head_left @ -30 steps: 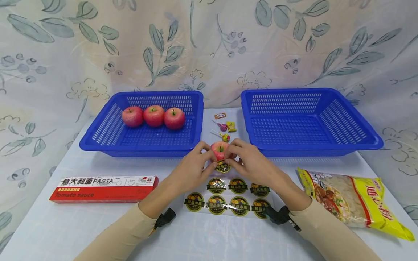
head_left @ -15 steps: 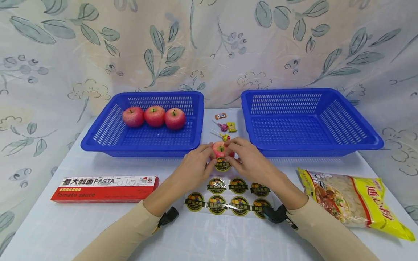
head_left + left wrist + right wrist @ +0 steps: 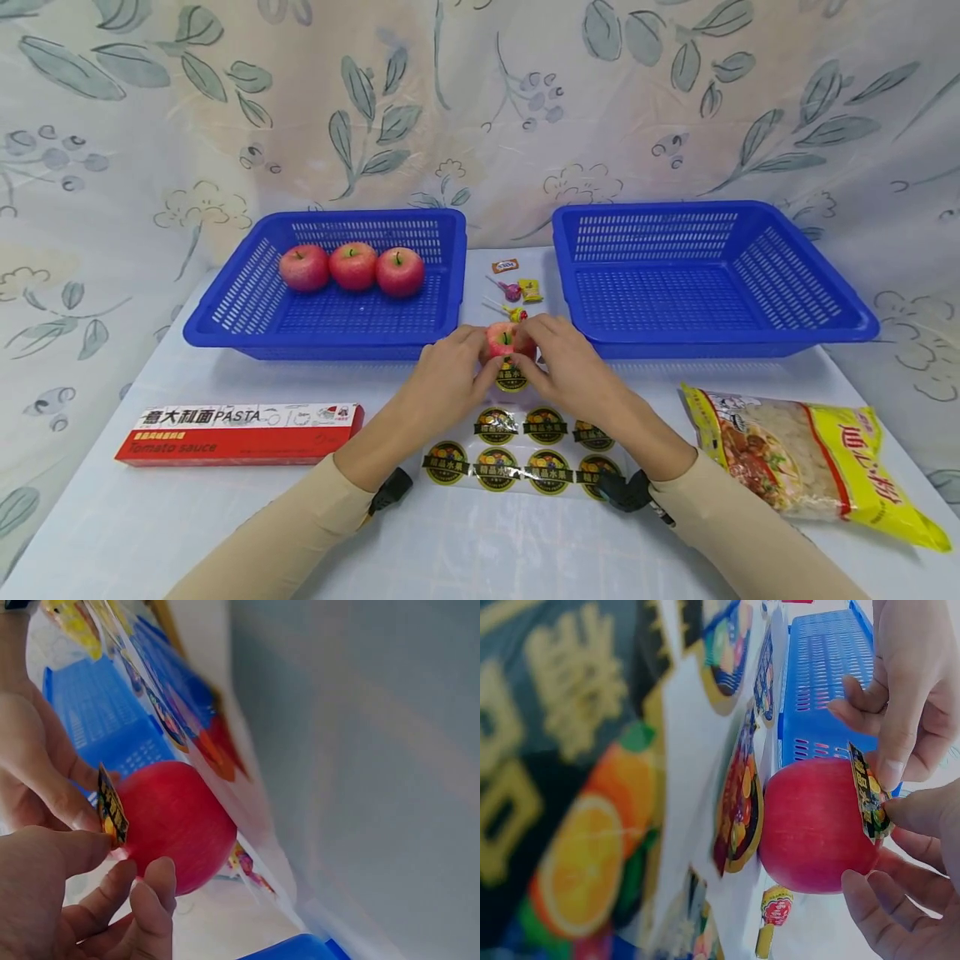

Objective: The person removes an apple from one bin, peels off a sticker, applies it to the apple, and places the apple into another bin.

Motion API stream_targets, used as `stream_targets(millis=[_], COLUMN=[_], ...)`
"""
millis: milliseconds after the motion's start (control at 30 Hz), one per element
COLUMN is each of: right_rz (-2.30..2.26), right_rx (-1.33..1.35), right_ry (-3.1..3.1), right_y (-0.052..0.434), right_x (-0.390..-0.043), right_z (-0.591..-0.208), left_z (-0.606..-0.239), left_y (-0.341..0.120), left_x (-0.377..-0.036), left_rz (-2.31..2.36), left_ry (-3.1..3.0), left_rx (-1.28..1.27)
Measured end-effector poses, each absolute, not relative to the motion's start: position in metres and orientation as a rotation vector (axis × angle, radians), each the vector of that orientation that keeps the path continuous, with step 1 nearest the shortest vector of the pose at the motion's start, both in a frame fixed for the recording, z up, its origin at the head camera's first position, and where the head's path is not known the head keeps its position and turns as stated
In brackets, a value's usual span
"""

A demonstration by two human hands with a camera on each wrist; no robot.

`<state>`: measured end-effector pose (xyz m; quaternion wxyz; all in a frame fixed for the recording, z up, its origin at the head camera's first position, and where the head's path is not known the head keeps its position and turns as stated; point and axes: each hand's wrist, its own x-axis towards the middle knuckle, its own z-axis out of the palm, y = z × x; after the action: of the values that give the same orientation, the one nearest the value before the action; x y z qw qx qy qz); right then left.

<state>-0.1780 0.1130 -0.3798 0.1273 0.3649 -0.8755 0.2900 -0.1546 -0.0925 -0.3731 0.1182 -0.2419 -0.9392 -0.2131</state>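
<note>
**Label going onto a fourth apple, between the two baskets**

On the table (image 3: pixel 150 517), the left basket (image 3: pixel 225 317) held three apples and the right basket (image 3: pixel 825 321) none. In front of the gap between them, above the sticker sheet (image 3: pixel 517 454), both hands steadied an apple (image 3: pixel 501 337): the left hand (image 3: pixel 442 383) and right hand (image 3: pixel 577 375) each pinched an edge of the round sticker (image 3: pixel 866 796), only partly on the skin. Pressing it flat without creases looked like the next need.

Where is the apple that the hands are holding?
In the head view the apple sits mid-table between both hands, in the gap between the two blue baskets, just behind the sticker sheet.
</note>
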Motion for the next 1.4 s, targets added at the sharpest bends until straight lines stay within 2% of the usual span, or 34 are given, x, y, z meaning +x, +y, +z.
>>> stream_targets(millis=[300, 633, 1400], right_rz=[0.808, 0.736, 0.792], right_rx=[1.069, 1.091, 1.108], right_ry=[-2.553, -2.751, -2.769], right_y=[0.113, 0.118, 0.120], right_x=[-0.180, -0.178, -0.187], right_z=[-0.380, -0.371, -0.379], left_z=[-0.372, -0.370, -0.376], left_y=[-0.091, -0.090, -0.089], left_x=[-0.155, -0.151, -0.160], left_rz=[-0.631, -0.361, -0.493], left_ry=[-2.782, -2.938, -2.824], left_rx=[-0.673, -0.611, -0.771])
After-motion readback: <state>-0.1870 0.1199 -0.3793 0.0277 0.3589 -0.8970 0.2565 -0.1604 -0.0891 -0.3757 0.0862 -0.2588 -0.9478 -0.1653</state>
